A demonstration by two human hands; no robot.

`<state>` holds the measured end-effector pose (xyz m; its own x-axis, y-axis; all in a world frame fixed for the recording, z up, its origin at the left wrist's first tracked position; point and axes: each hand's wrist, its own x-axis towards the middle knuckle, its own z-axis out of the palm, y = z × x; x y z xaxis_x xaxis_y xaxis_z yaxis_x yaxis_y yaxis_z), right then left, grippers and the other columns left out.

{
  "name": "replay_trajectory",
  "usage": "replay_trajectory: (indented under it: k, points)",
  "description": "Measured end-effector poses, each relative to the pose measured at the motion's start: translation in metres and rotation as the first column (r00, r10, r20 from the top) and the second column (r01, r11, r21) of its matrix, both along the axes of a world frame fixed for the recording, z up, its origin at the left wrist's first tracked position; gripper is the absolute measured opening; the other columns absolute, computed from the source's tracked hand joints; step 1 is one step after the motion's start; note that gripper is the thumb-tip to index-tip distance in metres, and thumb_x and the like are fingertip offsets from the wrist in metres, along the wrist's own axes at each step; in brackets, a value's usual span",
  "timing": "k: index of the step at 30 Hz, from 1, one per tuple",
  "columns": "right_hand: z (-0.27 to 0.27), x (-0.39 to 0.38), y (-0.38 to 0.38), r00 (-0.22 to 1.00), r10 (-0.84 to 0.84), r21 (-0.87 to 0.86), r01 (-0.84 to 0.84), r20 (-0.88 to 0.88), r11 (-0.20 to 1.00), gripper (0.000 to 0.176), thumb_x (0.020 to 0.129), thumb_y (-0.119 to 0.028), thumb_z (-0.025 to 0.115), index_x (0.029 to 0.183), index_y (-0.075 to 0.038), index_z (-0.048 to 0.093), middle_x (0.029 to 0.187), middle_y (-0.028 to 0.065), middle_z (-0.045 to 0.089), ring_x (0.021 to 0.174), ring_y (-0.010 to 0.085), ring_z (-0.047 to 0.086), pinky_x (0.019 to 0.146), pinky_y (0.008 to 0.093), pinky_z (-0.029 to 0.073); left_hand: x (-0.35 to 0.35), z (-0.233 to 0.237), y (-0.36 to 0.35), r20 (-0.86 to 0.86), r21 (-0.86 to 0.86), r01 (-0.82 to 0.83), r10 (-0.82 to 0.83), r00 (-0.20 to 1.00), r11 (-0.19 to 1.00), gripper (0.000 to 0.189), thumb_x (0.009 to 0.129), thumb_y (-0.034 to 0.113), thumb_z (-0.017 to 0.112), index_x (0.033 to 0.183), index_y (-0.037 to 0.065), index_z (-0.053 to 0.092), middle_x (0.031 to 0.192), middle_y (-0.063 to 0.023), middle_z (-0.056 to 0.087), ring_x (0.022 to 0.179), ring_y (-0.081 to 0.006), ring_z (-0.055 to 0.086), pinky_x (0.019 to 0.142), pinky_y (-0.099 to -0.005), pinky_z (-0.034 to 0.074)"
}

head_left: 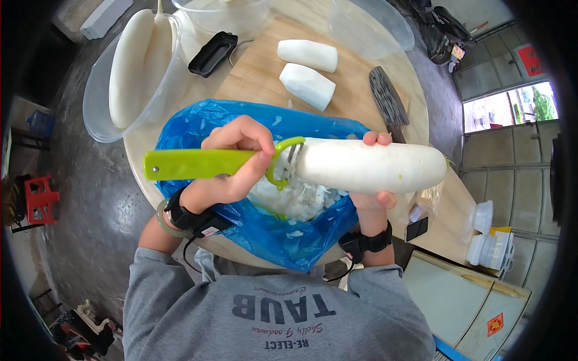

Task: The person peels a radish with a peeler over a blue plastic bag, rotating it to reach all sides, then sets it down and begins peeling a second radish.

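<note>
A green peeler [198,164] is held in my left hand [239,174], its fingers closed near the blade end. The blade rests against the left end of a large white radish [373,163]. From underneath, my right hand [372,201] grips this radish, with fingertips showing at its upper edge and the thumb at the lower. Below both hands lies an open blue plastic bag [295,243] with a heap of white peelings [301,198] inside. Two peeled white pieces [307,55] lie on the wooden cutting board [256,75] beyond the bag.
A knife [388,96] lies at the board's right side. Whole radishes [132,66] fill a clear tub [96,111] at upper left, beside a black tray [213,54]. More clear containers stand at the far edge. A phone [416,228] and white containers [490,248] are at right.
</note>
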<state>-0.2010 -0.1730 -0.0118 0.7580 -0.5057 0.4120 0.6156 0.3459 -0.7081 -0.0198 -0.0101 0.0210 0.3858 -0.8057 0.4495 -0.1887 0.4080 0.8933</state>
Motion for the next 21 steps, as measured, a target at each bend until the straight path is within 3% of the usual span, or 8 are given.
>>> replay_trajectory:
  k: [3,4,8,12,15,19,21]
  points:
    - [0.001,-0.003,-0.001,0.999,0.024,0.078,-0.026,0.03,0.997,0.075,0.055,-0.025,0.076,0.116,-0.012,0.035,0.113,0.006,0.041,0.111,0.0283,0.037,0.093,0.0422,0.037,0.004,0.0,-0.003,-0.159,0.028,-0.113,0.116,0.98,0.993,0.005,0.078,0.002,0.049,0.082,0.004,0.048,0.069,0.0019,0.05,0.057,-0.0029,0.043,0.052,-0.0169,0.032]
    - [0.002,-0.004,-0.001,0.999,0.034,0.124,-0.039,0.042,0.991,0.075,0.053,-0.025,0.077,0.114,-0.014,0.035,0.112,0.0038,0.041,0.111,0.0303,0.036,0.092,0.0438,0.038,0.008,-0.006,-0.004,-0.307,-0.001,-0.12,0.114,0.945,0.993,0.005,0.077,0.003,0.049,0.08,0.005,0.047,0.069,0.0024,0.047,0.059,-0.0024,0.041,0.053,-0.0162,0.031]
    - [0.0,-0.009,-0.007,0.999,0.013,0.023,-0.014,0.037,1.0,0.076,0.053,-0.027,0.077,0.114,-0.014,0.034,0.111,0.0039,0.041,0.108,0.027,0.035,0.092,0.041,0.035,0.009,-0.002,0.003,-0.436,-0.052,-0.097,0.065,0.898,0.994,0.007,0.073,0.005,0.048,0.079,0.005,0.046,0.067,0.002,0.047,0.056,-0.0017,0.04,0.051,-0.0156,0.029]
    - [0.006,-0.007,-0.004,1.0,0.015,-0.081,-0.015,-0.006,0.997,0.074,0.057,-0.03,0.076,0.115,-0.011,0.035,0.11,0.0079,0.041,0.105,0.022,0.035,0.091,0.035,0.03,0.007,-0.005,0.004,-0.38,-0.045,0.085,-0.096,0.92,0.995,0.012,0.074,0.005,0.049,0.086,0.004,0.045,0.066,0.0003,0.049,0.052,-0.0021,0.039,0.049,-0.0158,0.028]
    - [0.01,-0.002,0.0,1.0,0.0,-0.132,0.002,0.015,0.991,0.073,0.056,-0.03,0.078,0.113,-0.011,0.036,0.108,0.0075,0.041,0.101,0.0194,0.035,0.089,0.0326,0.03,-0.003,0.0,-0.001,-0.264,-0.019,0.065,-0.068,0.962,0.998,0.014,0.076,0.004,0.048,0.089,0.003,0.045,0.065,-0.0004,0.05,0.051,-0.0015,0.039,0.049,-0.0158,0.028]
    - [0.007,-0.003,-0.005,1.0,0.007,-0.206,-0.002,0.025,0.979,0.072,0.055,-0.031,0.079,0.111,-0.012,0.037,0.105,0.0063,0.042,0.096,0.017,0.035,0.087,0.0312,0.029,0.001,0.008,-0.001,-0.269,0.199,0.06,-0.005,0.963,0.978,0.012,0.076,0.004,0.05,0.088,0.003,0.046,0.061,0.0017,0.048,0.052,-0.0005,0.038,0.047,-0.0169,0.026]
    - [0.01,-0.006,0.0,0.999,-0.02,-0.132,0.024,0.035,0.991,0.071,0.055,-0.03,0.079,0.11,-0.013,0.038,0.103,0.0052,0.042,0.095,0.017,0.034,0.086,0.0314,0.029,0.004,0.004,-0.004,-0.298,0.184,-0.043,0.098,0.95,0.982,0.011,0.076,0.004,0.05,0.087,0.003,0.046,0.059,0.0024,0.047,0.051,-0.0007,0.037,0.048,-0.0169,0.025]
